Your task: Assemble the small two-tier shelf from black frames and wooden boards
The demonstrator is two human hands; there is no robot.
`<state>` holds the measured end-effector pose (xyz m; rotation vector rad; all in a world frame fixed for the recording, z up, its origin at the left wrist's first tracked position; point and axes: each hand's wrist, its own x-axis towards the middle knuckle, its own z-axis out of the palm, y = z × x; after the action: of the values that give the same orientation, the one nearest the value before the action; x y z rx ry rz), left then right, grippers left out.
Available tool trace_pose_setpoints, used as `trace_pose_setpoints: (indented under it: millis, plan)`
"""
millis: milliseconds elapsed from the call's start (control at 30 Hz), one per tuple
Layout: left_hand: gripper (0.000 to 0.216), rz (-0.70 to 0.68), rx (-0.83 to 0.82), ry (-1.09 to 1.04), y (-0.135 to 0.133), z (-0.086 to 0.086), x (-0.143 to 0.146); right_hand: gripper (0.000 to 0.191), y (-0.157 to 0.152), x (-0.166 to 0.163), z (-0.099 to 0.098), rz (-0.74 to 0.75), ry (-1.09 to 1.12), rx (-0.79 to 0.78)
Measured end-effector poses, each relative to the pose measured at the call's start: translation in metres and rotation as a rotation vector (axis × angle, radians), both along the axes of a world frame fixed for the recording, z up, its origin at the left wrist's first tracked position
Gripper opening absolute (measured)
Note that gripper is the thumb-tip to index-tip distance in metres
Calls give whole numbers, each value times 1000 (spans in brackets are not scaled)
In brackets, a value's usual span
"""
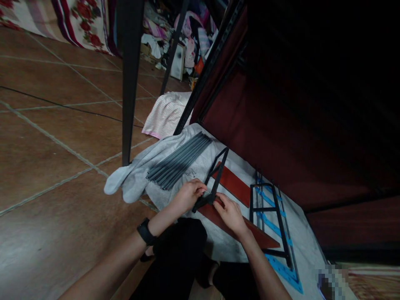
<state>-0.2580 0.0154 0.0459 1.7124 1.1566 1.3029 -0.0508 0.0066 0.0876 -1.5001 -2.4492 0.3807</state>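
My left hand [189,194] is closed in a pinch at the lower end of a black metal bracket frame [215,177], which stands tilted on a reddish-brown board [235,185]. My right hand [229,212] rests on the board's near end, its fingers curled against the bracket's bottom corner. What the left fingers pinch is too small to name. A black watch [146,231] sits on my left wrist. The board lies on a grey cloth [175,166] spread on the floor.
A bundle of dark metal rods [179,160] lies on the cloth left of the bracket. A black rack frame [270,216] with blue strips lies to the right. A black table leg [128,83] stands on the tiled floor. A dark red panel [281,137] rises at right.
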Motion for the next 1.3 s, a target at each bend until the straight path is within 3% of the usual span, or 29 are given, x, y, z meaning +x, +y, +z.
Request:
trace_pose_setpoints:
  millis: [700, 1000, 1300]
  plan:
    - [21, -144, 56, 70, 3, 2, 7, 30, 5, -1, -2, -14, 91, -74]
    - [18, -138, 14, 41, 5, 3, 14, 11, -2, 0, 4, -60, 231, -106]
    - [21, -166, 21, -39, 4, -1, 13, 14, 1, 11, -3, -9, 340, -245]
